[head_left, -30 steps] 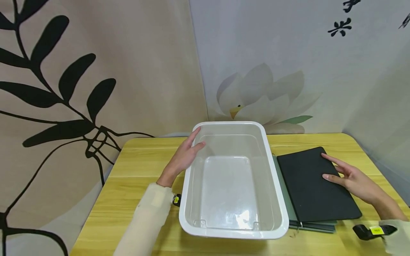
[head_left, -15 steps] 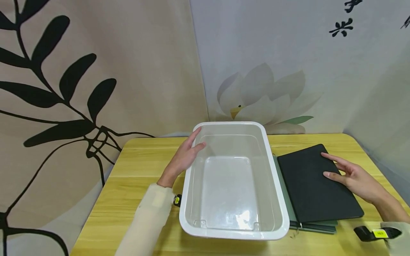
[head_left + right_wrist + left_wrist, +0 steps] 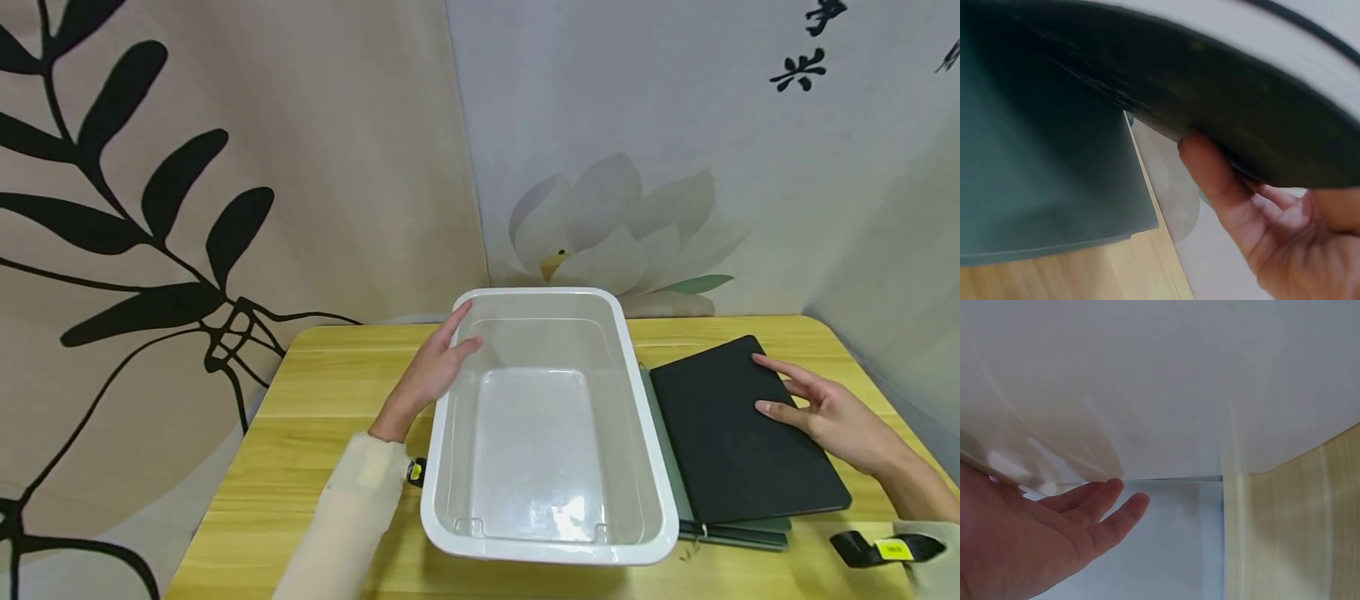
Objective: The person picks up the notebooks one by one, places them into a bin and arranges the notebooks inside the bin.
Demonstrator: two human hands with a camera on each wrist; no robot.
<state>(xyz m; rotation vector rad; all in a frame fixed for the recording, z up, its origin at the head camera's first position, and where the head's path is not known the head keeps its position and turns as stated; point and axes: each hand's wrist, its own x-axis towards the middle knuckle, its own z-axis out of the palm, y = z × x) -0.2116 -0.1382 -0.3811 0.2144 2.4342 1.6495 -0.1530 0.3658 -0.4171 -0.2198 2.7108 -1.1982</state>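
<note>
A white plastic basin (image 3: 536, 450) takes up the middle of the table in the head view. My left hand (image 3: 435, 362) holds its far left rim, thumb over the inner side. In the left wrist view, fingers of the left hand (image 3: 1054, 531) touch the basin's outer wall (image 3: 1147, 394) from below. My right hand (image 3: 840, 421) grips the right edge of a black notebook (image 3: 738, 442). The right wrist view shows the right hand (image 3: 1285, 237) beneath that notebook's raised cover (image 3: 1229, 106), with dark green notebooks (image 3: 1054, 175) lower down.
Green notebooks (image 3: 750, 533) lie stacked under the black one, against the basin's right side. The yellow wood-grain table (image 3: 300, 450) meets patterned curtains (image 3: 360, 167) at the back. A black strap device (image 3: 885, 548) sits at the right wrist.
The black notebook's far corner has risen slightly in my right hand. My left hand and the basin hold their places; the whole view has shifted a touch.
</note>
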